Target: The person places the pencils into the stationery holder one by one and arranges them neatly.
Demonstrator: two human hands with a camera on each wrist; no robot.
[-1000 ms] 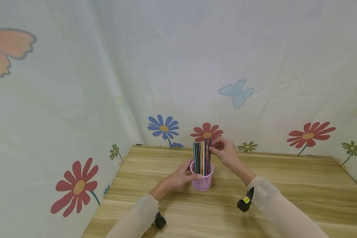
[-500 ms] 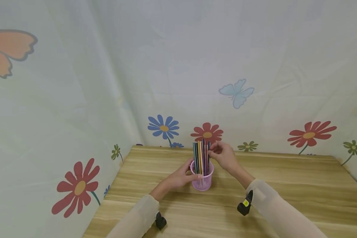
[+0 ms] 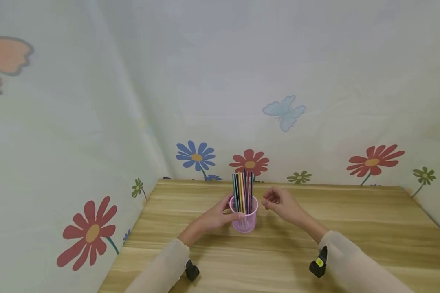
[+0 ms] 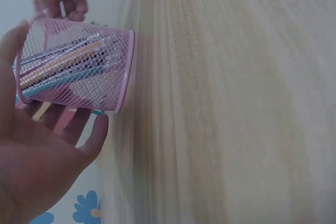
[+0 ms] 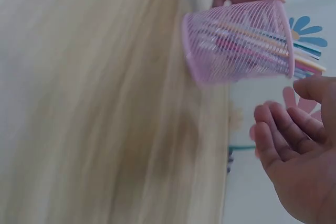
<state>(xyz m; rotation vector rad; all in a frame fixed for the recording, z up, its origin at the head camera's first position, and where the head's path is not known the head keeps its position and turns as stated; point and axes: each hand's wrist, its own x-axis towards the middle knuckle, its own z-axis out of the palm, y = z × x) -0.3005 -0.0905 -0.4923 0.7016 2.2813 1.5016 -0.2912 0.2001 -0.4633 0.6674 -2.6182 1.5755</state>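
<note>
A pink mesh pen holder [image 3: 246, 224] stands upright on the wooden table, filled with several pencils [image 3: 243, 188] in teal, black, yellow, red and dark blue. My left hand [image 3: 216, 215] holds it from the left, thumb over the front near the rim and fingers round the far side. In the left wrist view the pencils' lower ends show through the mesh. My right hand [image 3: 284, 205] hovers just right of the pen holder, fingers loosely curled with nothing between them. The right wrist view shows this hand [image 5: 302, 140] apart from the pencils' protruding ends.
The wooden table [image 3: 337, 228] ends at the back against a white cloth [image 3: 220, 73] printed with flowers and butterflies. Another stretch of cloth hangs along the left side. Black wrist cameras [image 3: 317, 267] sit on both sleeves.
My right hand has let go of the pencils on the right and moved away, down and to the right. The left hand keeps its hold on the pen holder. The head view has shifted slightly.
</note>
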